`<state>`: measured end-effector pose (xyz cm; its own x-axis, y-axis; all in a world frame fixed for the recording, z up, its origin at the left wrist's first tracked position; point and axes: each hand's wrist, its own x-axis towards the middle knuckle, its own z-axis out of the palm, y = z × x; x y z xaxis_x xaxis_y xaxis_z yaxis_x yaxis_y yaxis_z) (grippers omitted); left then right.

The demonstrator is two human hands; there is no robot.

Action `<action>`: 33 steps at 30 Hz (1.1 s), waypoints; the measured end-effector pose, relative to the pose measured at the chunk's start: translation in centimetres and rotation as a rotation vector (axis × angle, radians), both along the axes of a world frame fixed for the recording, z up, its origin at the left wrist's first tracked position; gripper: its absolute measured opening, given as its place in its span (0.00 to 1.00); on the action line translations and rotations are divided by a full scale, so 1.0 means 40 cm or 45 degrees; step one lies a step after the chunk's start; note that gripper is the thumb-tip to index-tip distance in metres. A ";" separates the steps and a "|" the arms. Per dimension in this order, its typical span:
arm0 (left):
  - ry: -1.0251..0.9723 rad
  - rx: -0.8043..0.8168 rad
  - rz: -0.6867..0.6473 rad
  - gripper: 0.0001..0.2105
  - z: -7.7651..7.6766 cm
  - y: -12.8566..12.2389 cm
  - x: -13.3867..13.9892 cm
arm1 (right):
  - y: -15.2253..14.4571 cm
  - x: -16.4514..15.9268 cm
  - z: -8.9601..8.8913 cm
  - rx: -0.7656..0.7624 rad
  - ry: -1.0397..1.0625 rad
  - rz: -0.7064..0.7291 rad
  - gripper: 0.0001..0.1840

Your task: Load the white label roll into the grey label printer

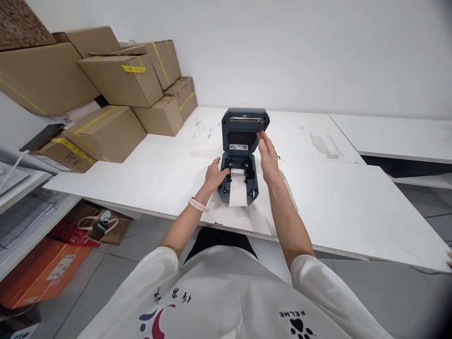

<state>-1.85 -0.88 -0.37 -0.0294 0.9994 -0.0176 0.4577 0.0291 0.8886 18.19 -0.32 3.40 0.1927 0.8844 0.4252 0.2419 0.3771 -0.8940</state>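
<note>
One dark printer (242, 156), standing open near the front edge of the white counter (335, 202), showing a raised lid (243, 136) at the back and trailing a white paper strip (238, 192) over the front lip of its base. Blocking part of a pale flat piece (290, 192) with the right forearm (287, 216), to the right of the printer. Farther out, seeing grey smears (326, 145) on the counter at right and taped cardboard boxes (120, 84) stacked at back left, well apart from the printer. Below the counter's left end, making out an orange box (45, 273) and a brown paper bag (118, 230). Rising behind everything as a plain white wall (318, 56).

Flanking the printer from both sides. Bringing the left grip (214, 175) against the left side of the base, thumb parted from the fingers and reaching over the rim, loosely spread rather than clenched. Extending the right grip (270, 160) nearly flat on the other side, fingers straight and overlapping the lid's right edge, grasping nothing visible; not being able to tell contact from mere nearness there.
</note>
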 end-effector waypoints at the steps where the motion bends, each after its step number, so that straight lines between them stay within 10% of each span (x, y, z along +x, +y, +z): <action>1: 0.070 -0.042 -0.037 0.37 -0.001 0.012 0.005 | 0.018 0.000 0.005 0.017 -0.099 -0.022 0.33; 10: 0.232 0.068 -0.028 0.40 -0.039 0.039 0.023 | 0.045 -0.079 -0.007 -0.377 -1.620 0.459 0.20; 17: 0.020 0.104 -0.008 0.41 -0.073 0.041 0.011 | 0.017 -0.054 0.023 -0.369 -1.577 0.808 0.21; 24: -0.123 0.132 -0.007 0.39 -0.094 0.044 0.007 | -0.212 0.182 0.058 -0.146 -0.412 0.963 0.08; 28: -0.129 0.129 -0.025 0.39 -0.091 0.043 0.007 | -0.254 0.218 0.025 -0.387 -0.670 0.512 0.06; 33: -0.112 0.100 -0.039 0.37 -0.077 0.034 0.008 | -0.122 0.182 -0.035 -0.405 -1.141 0.327 0.18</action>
<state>-1.54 0.50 -3.45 -0.0008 0.9982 0.0596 0.3776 -0.0549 0.9243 25.48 -5.20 1.99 -0.2989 0.9527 0.0547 0.8239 0.2866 -0.4889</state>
